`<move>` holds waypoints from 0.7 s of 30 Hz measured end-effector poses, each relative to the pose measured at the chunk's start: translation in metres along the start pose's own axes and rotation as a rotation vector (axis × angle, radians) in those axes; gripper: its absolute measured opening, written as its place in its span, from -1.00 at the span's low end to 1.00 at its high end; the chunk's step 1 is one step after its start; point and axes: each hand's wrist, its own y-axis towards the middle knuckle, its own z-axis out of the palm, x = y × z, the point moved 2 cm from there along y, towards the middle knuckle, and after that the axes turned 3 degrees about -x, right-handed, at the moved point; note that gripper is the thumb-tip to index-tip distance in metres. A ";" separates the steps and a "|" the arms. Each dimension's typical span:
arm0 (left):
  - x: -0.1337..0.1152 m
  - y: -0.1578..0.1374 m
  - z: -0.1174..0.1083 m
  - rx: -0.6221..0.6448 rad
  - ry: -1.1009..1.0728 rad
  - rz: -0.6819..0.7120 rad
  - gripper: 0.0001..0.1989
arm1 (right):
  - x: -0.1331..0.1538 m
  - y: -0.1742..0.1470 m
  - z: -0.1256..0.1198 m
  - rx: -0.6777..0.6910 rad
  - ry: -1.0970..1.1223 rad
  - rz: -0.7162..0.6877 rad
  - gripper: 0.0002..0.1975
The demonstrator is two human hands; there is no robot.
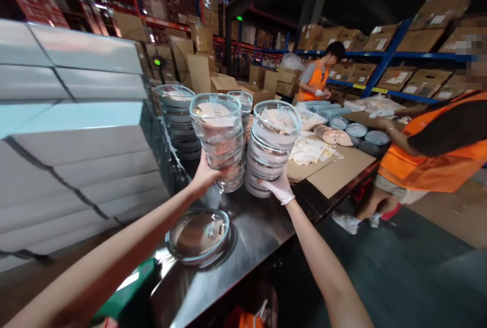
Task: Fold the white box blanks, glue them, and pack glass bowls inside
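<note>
My left hand (207,171), bare, is closed around the lower side of a tall stack of clear glass bowls (222,140); its far fingers are hidden behind the glass. In a white glove, my right hand (280,187) grips the base of a second stack of glass bowls (271,153) beside it. Pale brown paper or card pieces show inside both stacks. Nearer to me, a low glass dish (200,236) lies on the shiny metal table (251,247). Another glass stack (177,120) stands behind my left hand.
Strapped white boxes (76,155) rise high on the left. Two people in orange vests, one a co-worker (314,82) and one nearer (429,140), stand at the right-hand table. Cardboard sheets (342,170), paper slips (310,149) and more glassware (356,129) lie there.
</note>
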 end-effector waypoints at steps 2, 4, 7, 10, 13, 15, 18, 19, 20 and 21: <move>-0.005 -0.002 0.000 -0.002 0.010 -0.003 0.19 | 0.004 -0.001 0.001 0.004 0.005 0.006 0.33; -0.003 -0.008 -0.001 -0.003 0.024 -0.018 0.17 | 0.001 -0.006 0.001 0.003 0.002 0.033 0.30; 0.008 -0.017 -0.002 0.018 0.043 -0.065 0.19 | -0.010 -0.018 -0.003 -0.012 -0.017 0.089 0.30; 0.017 -0.019 -0.007 0.040 0.068 -0.130 0.26 | -0.020 -0.029 -0.010 -0.030 -0.032 0.125 0.35; 0.021 -0.017 -0.014 0.072 0.092 -0.226 0.29 | -0.027 -0.036 -0.011 -0.069 -0.040 0.150 0.42; 0.021 -0.019 -0.016 0.109 0.087 -0.305 0.24 | -0.027 -0.039 -0.007 -0.089 -0.053 0.165 0.41; 0.020 -0.023 -0.014 0.145 0.024 -0.354 0.21 | -0.022 -0.039 0.002 -0.100 -0.085 0.169 0.32; 0.018 -0.024 -0.012 0.145 -0.009 -0.341 0.24 | -0.019 -0.039 0.004 -0.102 -0.096 0.164 0.29; 0.016 -0.024 -0.010 0.148 -0.046 -0.317 0.31 | -0.015 -0.039 0.006 -0.103 -0.106 0.158 0.27; 0.013 -0.025 -0.009 0.156 -0.087 -0.287 0.38 | -0.010 -0.039 0.008 -0.104 -0.115 0.151 0.26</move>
